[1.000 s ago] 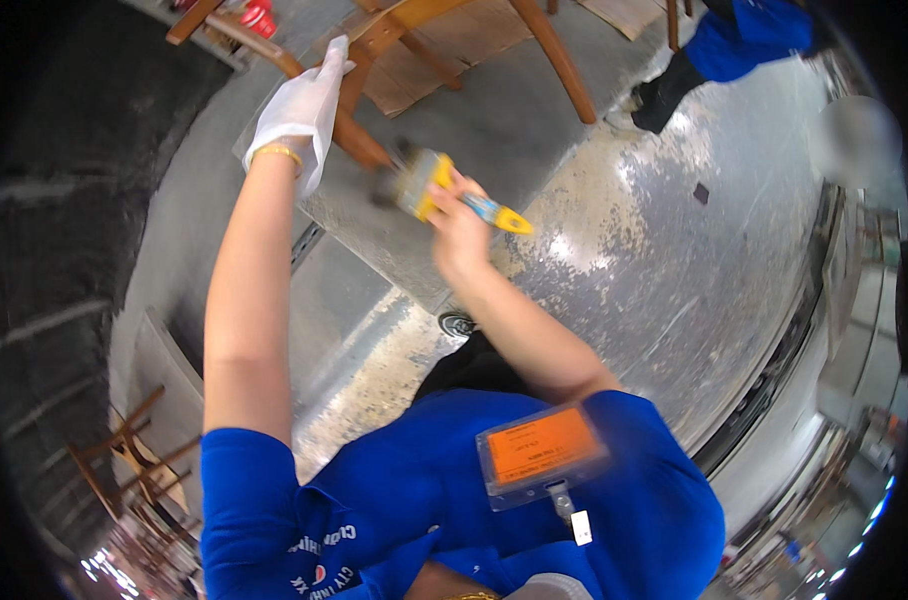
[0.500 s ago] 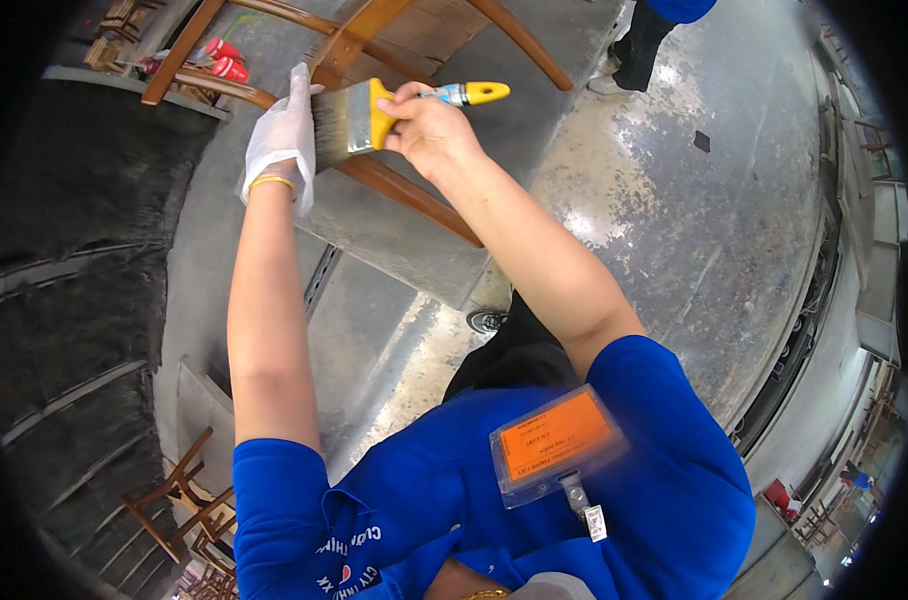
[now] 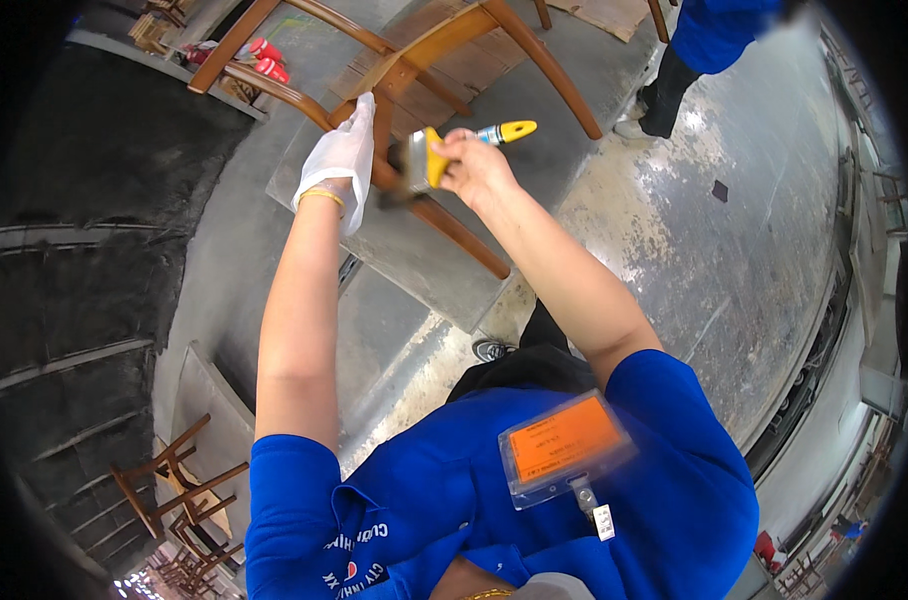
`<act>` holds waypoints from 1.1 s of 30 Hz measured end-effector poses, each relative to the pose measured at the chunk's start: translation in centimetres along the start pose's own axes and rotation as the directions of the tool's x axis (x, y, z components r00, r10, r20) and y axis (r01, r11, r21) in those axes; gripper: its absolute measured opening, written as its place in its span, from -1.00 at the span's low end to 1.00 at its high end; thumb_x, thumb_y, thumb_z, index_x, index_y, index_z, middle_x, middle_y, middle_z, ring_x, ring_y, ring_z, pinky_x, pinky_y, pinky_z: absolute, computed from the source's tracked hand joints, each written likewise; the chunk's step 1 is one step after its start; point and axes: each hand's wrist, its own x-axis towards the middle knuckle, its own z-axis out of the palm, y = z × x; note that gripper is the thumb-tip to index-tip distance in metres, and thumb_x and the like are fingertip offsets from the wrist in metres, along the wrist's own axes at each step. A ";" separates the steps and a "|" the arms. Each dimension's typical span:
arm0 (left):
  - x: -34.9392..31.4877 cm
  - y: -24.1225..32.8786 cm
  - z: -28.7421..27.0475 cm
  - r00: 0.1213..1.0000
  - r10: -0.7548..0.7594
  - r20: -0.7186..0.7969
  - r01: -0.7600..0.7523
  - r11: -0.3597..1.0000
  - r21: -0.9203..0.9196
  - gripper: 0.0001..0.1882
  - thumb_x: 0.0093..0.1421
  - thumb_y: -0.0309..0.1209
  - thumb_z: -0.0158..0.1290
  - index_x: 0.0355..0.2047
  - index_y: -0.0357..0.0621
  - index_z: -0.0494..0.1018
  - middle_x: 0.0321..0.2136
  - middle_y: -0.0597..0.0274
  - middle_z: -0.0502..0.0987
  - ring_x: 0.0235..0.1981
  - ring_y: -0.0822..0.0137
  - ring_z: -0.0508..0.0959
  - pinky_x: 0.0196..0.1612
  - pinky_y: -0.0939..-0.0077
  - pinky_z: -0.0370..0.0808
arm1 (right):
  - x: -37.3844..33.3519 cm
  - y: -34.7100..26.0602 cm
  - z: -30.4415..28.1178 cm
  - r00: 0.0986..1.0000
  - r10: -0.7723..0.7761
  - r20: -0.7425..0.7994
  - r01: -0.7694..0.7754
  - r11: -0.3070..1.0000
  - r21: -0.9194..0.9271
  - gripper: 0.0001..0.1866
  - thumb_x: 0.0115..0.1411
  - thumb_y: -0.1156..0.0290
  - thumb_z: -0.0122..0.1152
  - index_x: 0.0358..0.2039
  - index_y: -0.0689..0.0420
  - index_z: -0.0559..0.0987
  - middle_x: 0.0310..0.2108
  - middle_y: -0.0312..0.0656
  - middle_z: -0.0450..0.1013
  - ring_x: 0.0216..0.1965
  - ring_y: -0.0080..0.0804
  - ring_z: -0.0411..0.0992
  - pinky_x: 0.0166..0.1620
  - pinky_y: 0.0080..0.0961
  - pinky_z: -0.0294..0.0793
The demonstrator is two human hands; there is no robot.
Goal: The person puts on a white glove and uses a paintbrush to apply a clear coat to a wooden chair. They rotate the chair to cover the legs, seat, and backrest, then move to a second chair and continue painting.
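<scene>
A brown wooden chair frame [image 3: 464, 238] lies tipped over on a grey surface ahead of me. My left hand [image 3: 336, 160], in a thin whitish glove with a yellow bracelet at the wrist, is closed on the frame near a joint; part of its grip is hidden. Bare, my right hand [image 3: 474, 168] pinches a wide flat paintbrush [image 3: 434, 158] with a yellow ferrule edge and yellow handle tip. Its dark bristles are blurred and lie over the chair's near rail, just right of the gloved hand.
Two red-and-white cylindrical objects [image 3: 270, 62] sit beyond the chair at upper left. Another person [image 3: 709, 40] in blue top and dark trousers stands at upper right. More wooden chairs [image 3: 179, 490] are at lower left. A small dark scrap [image 3: 720, 191] lies on the worn floor.
The brush has moved nearer to me along the chair's rail and slightly away from my gloved hand. The view has shifted, and more of the other person shows.
</scene>
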 end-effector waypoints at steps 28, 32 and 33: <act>10.9 5.4 16.8 0.853 -0.309 0.420 0.466 0.091 -0.880 -0.89 0.05 -0.54 0.14 -0.40 -0.34 0.53 -0.39 0.04 0.59 -0.27 0.19 0.60 0.08 0.35 0.52 | -9.6 -34.5 -47.4 0.430 -0.003 -0.903 -0.096 0.994 -0.050 -0.81 0.19 0.57 0.07 -0.24 -0.02 0.52 -0.21 -0.22 0.48 -0.18 -0.16 0.44 -0.23 0.00 0.51; 10.7 8.2 19.1 0.897 -0.362 0.252 0.324 0.155 -0.933 -0.92 0.09 -0.52 0.13 -0.40 -0.29 0.53 -0.42 0.12 0.56 -0.31 0.23 0.57 -0.07 0.37 0.47 | -6.7 -36.7 -47.9 0.422 -0.073 -0.904 -0.132 0.981 -0.141 -0.77 0.15 0.60 0.09 -0.23 -0.02 0.53 -0.23 -0.22 0.48 -0.18 -0.18 0.42 -0.24 -0.03 0.49; 11.1 8.9 19.7 0.889 -0.397 0.229 0.281 0.078 -0.956 -0.92 0.09 -0.52 0.12 -0.40 -0.28 0.52 -0.43 0.13 0.55 -0.32 0.24 0.56 -0.09 0.37 0.46 | -6.1 -36.7 -48.1 0.441 -0.055 -0.896 -0.136 0.982 -0.127 -0.78 0.14 0.60 0.10 -0.23 -0.01 0.54 -0.23 -0.22 0.48 -0.18 -0.17 0.42 -0.24 -0.02 0.50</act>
